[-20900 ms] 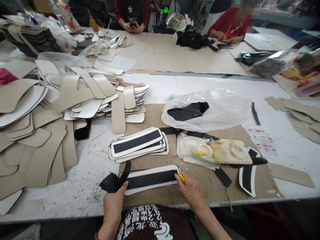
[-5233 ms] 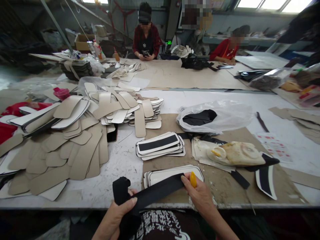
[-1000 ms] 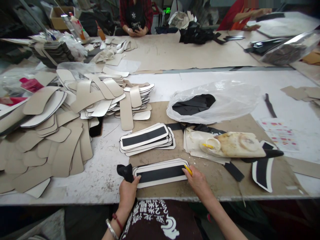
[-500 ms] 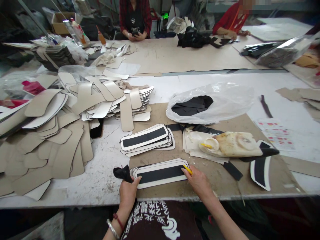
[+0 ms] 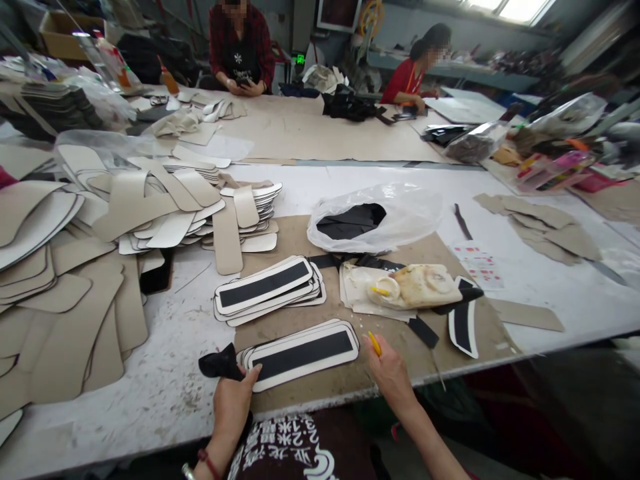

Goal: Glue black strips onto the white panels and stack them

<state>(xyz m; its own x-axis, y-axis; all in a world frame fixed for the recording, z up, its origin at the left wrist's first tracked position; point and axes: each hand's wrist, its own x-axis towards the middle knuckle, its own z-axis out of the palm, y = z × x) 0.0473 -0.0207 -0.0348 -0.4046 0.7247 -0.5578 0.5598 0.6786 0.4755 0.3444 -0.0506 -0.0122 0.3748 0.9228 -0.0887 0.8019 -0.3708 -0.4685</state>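
At the near table edge, my left hand [image 5: 233,400] grips the left end of a stack of white panels [image 5: 305,353], its thumb on the top one. Along that panel runs a black strip. A bunched black piece [image 5: 219,363], perhaps cloth, sticks out by the left fingers; its hold is unclear. My right hand [image 5: 389,373] pinches a short yellow stick [image 5: 375,344] just right of the stack, apart from it. Behind lies a second stack of strip-marked panels [image 5: 270,293]. A stained pale container [image 5: 427,287] with a round opening stands beyond my right hand, another yellow piece at its mouth.
Beige and white cut pieces [image 5: 85,320] are heaped on the left. A clear plastic bag [image 5: 410,213] holds black pieces. One curved panel [image 5: 464,327] lies right of the container. Two people [image 5: 240,53] are at the far table, one in red [image 5: 405,80].
My right hand and the yellow stick have come off the panel's right end. My left thumb stays on the panel. The view has swung to the right.
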